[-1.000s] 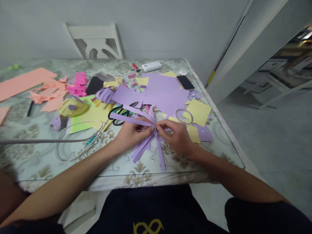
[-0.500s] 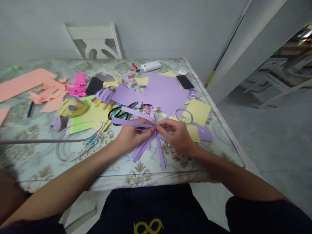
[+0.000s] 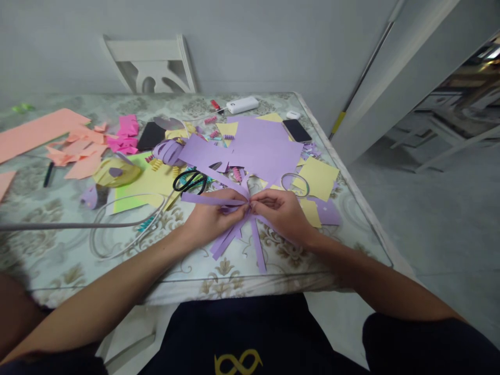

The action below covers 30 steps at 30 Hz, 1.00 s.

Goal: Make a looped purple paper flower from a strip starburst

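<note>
Left hand (image 3: 213, 213) and right hand (image 3: 283, 213) both got their grip pinched on purple paper strips (image 3: 258, 246), pretty much mid-frame; black-handled scissors (image 3: 191, 182) lie left of centre.

"What sits past the right hand (image 3: 287, 214)?"

"A dark-screened phone (image 3: 297, 131), ahead of it and slightly right. A small white case (image 3: 292, 114) lies just beyond that."

"And well ahead, between the two hands?"

"A white box-shaped device (image 3: 242, 105), with a small red item (image 3: 216, 106) close by, too small to make out."

"Anything out past the left hand (image 3: 213, 214)?"

"To its left, a pale looped cable (image 3: 78, 227); farther left, a black stick (image 3: 48, 174). Far ahead, a white chair (image 3: 146, 50) stands at the table (image 3: 359, 234)'s opposite edge."
</note>
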Each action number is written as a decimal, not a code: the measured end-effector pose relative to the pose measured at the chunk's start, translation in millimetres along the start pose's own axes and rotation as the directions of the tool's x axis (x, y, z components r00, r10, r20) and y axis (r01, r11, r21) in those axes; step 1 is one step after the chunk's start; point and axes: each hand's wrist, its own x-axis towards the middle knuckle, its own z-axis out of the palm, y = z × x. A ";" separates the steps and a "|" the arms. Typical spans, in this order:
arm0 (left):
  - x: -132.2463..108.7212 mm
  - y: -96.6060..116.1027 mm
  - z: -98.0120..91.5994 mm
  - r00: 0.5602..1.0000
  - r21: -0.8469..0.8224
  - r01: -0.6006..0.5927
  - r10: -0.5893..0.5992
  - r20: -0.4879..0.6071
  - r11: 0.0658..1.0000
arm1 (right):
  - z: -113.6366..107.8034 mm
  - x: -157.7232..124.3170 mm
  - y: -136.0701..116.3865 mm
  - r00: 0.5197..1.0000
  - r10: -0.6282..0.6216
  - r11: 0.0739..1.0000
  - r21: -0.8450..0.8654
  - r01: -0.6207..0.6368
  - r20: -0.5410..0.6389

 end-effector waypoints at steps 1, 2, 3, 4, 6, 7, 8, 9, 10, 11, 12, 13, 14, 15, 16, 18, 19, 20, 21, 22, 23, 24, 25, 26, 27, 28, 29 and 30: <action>0.4 0.4 -0.1 1.000 -0.019 0.016 -0.016 0.004 1.000 | -0.1 -0.1 -0.6 1.000 0.010 1.000 0.015 -0.010 0.001; 0.7 0.7 -0.1 0.999 -0.042 0.036 -0.035 0.008 0.998 | -0.2 -0.2 -1.3 1.000 0.021 0.999 0.032 -0.021 0.002; 0.9 0.8 -0.1 0.998 -0.067 0.058 -0.057 0.010 0.996 | -0.4 -0.1 -1.8 0.999 0.033 0.998 0.047 -0.033 0.006; 1.0 0.9 0.0 0.997 -0.092 0.080 -0.079 0.014 0.993 | -0.8 0.2 -2.1 0.999 0.044 0.997 0.059 -0.045 0.012; 1.1 0.8 0.0 0.994 -0.136 0.111 -0.109 0.022 0.985 | -1.6 1.1 -2.2 0.998 0.061 0.995 0.072 -0.063 0.027; 1.1 0.6 0.0 0.993 -0.152 0.118 -0.116 0.023 0.981 | -2.0 1.6 -1.9 0.997 0.066 0.995 0.077 -0.069 0.036; 1.1 0.3 0.0 0.992 -0.164 0.123 -0.121 0.025 0.979 | -2.3 2.1 -1.4 0.997 0.069 0.994 0.082 -0.072 0.043; 1.1 -0.1 0.1 0.992 -0.174 0.129 -0.126 0.028 0.976 | -2.6 2.4 -0.7 0.996 0.069 0.994 0.085 -0.073 0.048; 1.1 -0.5 0.2 0.991 -0.183 0.133 -0.129 0.030 0.974 | -2.7 2.5 0.1 0.997 0.064 0.994 0.085 -0.069 0.051; 1.1 -1.0 0.3 0.990 -0.192 0.139 -0.135 0.031 0.972 | -2.8 2.4 0.6 0.997 0.051 0.996 0.075 -0.055 0.052; 1.1 -1.7 0.6 0.989 -0.197 0.146 -0.142 0.032 0.969 | -2.8 1.9 1.0 0.999 0.022 0.999 0.046 -0.024 0.048; 1.0 -2.4 1.0 0.988 -0.201 0.152 -0.148 0.035 0.968 | -2.8 1.2 0.9 0.999 -0.025 1.000 -0.008 0.025 0.038; 1.0 -3.1 1.4 0.988 -0.203 0.157 -0.153 0.037 0.967 | -2.9 0.3 0.5 0.996 -0.088 0.992 -0.085 0.091 0.030; 1.0 -3.7 1.8 0.987 -0.204 0.161 -0.156 0.039 0.966 | -2.9 -0.6 -0.3 0.986 -0.165 0.970 -0.177 0.166 0.026; 0.9 -4.3 2.2 0.986 -0.204 0.165 -0.160 0.041 0.965 | -3.0 -1.5 -1.2 0.970 -0.242 0.932 -0.270 0.241 0.031; 0.9 -4.8 2.3 0.985 -0.204 0.169 -0.164 0.044 0.964 | -3.4 -2.6 -2.9 0.932 -0.355 0.845 -0.403 0.352 0.070; 1.1 -4.6 2.0 0.985 -0.202 0.172 -0.166 0.045 0.964 | -3.7 -2.8 -3.3 0.918 -0.385 0.814 -0.436 0.384 0.091; 1.3 -4.2 1.4 0.984 -0.198 0.176 -0.170 0.044 0.964 | -4.3 -2.5 -3.4 0.910 -0.401 0.793 -0.456 0.404 0.107; 1.6 -3.6 0.6 0.983 -0.193 0.184 -0.179 0.042 0.964 | -5.0 -1.9 -3.2 0.906 -0.407 0.781 -0.470 0.411 0.114; 2.2 -2.9 -0.6 0.980 -0.191 0.197 -0.194 0.036 0.962 | -6.2 -0.8 -2.9 0.906 -0.408 0.774 -0.484 0.408 0.112; 2.8 -2.1 -1.9 0.977 -0.197 0.213 -0.212 0.029 0.957 | -7.7 0.6 -2.5 0.908 -0.407 0.772 -0.495 0.399 0.097; 3.7 -1.5 -3.5 0.972 -0.214 0.234 -0.235 0.020 0.949 | -9.7 2.5 -2.2 0.912 -0.403 0.775 -0.502 0.383 0.074; 4.6 -1.1 -5.2 0.965 -0.242 0.257 -0.263 0.008 0.936 | -12.2 4.7 -2.0 0.917 -0.397 0.785 -0.502 0.363 0.043; 5.6 -0.9 -7.1 0.956 -0.275 0.281 -0.294 -0.006 0.920 | -15.0 7.3 -1.8 0.921 -0.388 0.799 -0.495 0.341 0.007; 6.6 -1.0 -9.1 0.945 -0.307 0.305 -0.327 -0.019 0.901 | -18.2 10.2 -1.8 0.926 -0.378 0.814 -0.486 0.318 -0.028; 7.6 -1.3 -11.1 0.933 -0.336 0.326 -0.357 -0.032 0.883 | -21.5 13.2 -1.7 0.928 -0.367 0.828 -0.478 0.294 -0.064; 8.5 -2.0 -13.1 0.923 -0.360 0.344 -0.383 -0.042 0.867 | -24.9 16.4 -1.5 0.929 -0.357 0.836 -0.477 0.272 -0.096; 9.3 -2.9 -15.1 0.913 -0.380 0.356 -0.404 -0.053 0.854 | -28.2 19.6 -1.2 0.929 -0.347 0.841 -0.481 0.249 -0.127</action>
